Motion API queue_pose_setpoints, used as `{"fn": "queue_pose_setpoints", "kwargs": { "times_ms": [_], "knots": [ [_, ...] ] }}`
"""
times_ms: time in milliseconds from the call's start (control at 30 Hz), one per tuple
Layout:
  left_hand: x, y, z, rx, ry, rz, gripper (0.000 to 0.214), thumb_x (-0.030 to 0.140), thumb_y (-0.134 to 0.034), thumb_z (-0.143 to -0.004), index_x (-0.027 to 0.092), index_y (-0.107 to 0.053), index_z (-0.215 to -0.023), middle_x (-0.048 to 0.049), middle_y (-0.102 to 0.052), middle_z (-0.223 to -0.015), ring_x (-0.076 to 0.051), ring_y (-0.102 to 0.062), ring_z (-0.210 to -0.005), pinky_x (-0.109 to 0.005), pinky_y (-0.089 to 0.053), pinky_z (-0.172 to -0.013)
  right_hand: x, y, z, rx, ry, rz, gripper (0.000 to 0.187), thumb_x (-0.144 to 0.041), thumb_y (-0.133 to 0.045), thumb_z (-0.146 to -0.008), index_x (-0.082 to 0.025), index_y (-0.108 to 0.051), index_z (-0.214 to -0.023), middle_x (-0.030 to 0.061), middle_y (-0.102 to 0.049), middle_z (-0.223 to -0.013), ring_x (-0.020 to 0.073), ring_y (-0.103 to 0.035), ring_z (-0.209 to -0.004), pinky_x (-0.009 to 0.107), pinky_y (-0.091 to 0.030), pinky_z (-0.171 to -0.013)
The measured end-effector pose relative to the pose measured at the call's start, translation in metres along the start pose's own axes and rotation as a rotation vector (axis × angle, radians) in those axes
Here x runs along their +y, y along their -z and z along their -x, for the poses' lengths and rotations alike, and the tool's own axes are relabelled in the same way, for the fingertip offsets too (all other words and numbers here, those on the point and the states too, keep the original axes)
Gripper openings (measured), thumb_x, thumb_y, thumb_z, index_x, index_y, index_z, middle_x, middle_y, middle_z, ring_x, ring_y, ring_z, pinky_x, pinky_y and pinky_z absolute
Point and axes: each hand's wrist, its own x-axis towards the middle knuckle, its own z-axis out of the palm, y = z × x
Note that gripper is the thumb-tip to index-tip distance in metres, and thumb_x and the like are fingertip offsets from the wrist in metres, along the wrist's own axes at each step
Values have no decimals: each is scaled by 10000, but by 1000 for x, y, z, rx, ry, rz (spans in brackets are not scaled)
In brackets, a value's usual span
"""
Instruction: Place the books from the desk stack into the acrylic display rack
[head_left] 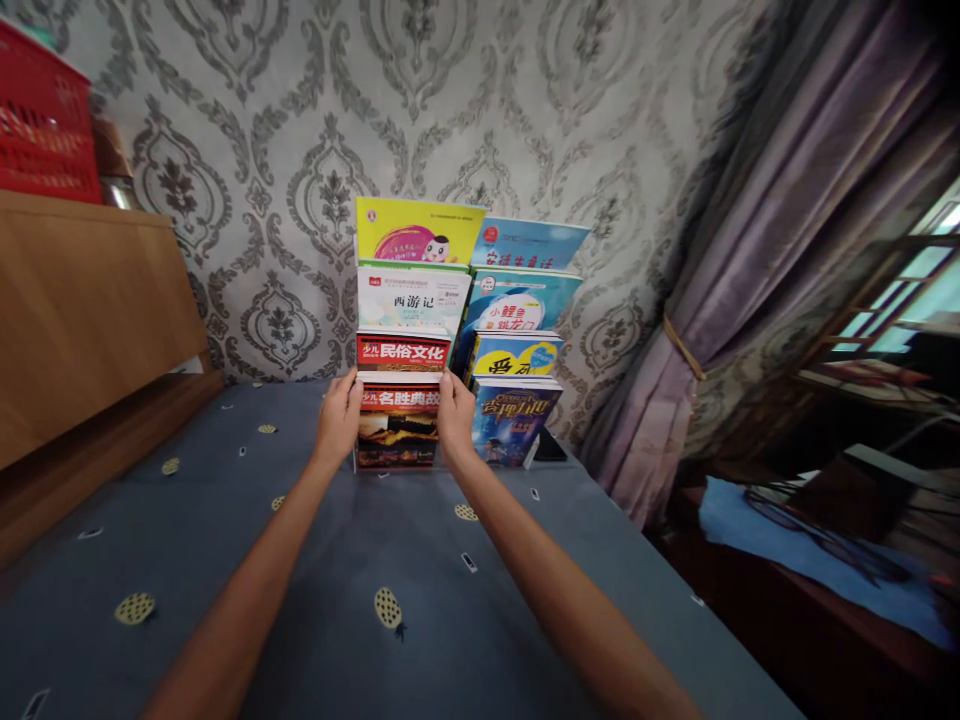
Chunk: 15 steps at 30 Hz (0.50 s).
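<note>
Upright books stand in two stepped columns against the wall. My left hand (340,415) grips the left edge of the front book (397,430), a dark cover with a red title band, and my right hand (455,412) grips its right edge. Behind it rise a red-titled book (405,353), a pale book (409,300) and a yellow book (420,232). Close to my right hand, the other column has a dark blue book (514,425) in front, then a blue and yellow book (514,357), a teal book (521,300) and a light blue book (532,243).
A blue patterned cloth (300,580) covers the surface under the books. To the left is a wooden cabinet (90,320) with a red basket (45,120) on top. A tied curtain (712,280) hangs at right, near glasses (825,530) on a light blue cloth.
</note>
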Motion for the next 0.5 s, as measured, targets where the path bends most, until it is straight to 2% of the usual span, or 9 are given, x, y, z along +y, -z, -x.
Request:
{"fn": "queue_pose_setpoints", "kwargs": {
  "times_ms": [200, 300, 367, 500],
  "knots": [
    [0, 0, 1, 0, 4, -26, 481, 430, -363, -1009, 153, -639, -1290, -151, -679, -1160, -257, -628, -1123, -425, -487, -1024, 0, 1, -1, -8, 3, 9, 516, -499, -393, -921, -154, -726, -1110, 123, -757, -1130, 279, -677, -1008, 400, -495, -919],
    [3, -2, 0, -5, -9, -42, 497, 444, -362, -1013, 171, -571, -1372, -156, -653, -1243, -271, -601, -1203, -454, -461, -1066, 0, 2, -2, -22, 5, 18, 521, -494, -388, -918, -158, -719, -1141, 126, -749, -1161, 283, -670, -1056, 418, -491, -953],
    [8, -2, -5, -1, -38, -35, 533, 439, -368, -1015, 178, -456, -1471, -165, -581, -1388, -281, -521, -1330, -473, -400, -1135, 0, 3, -5, -26, 29, 32, 515, -477, -395, -919, -167, -703, -1192, 124, -726, -1223, 282, -650, -1123, 435, -472, -1005],
    [23, -1, -20, -2, -99, -13, 631, 416, -396, -1013, 190, -237, -1580, -153, -324, -1621, -271, -325, -1493, -461, -277, -1228, -6, 5, -13, -42, 110, 33, 504, -428, -399, -949, -197, -617, -1340, 111, -634, -1384, 277, -574, -1272, 483, -410, -1104]
  ]
}}
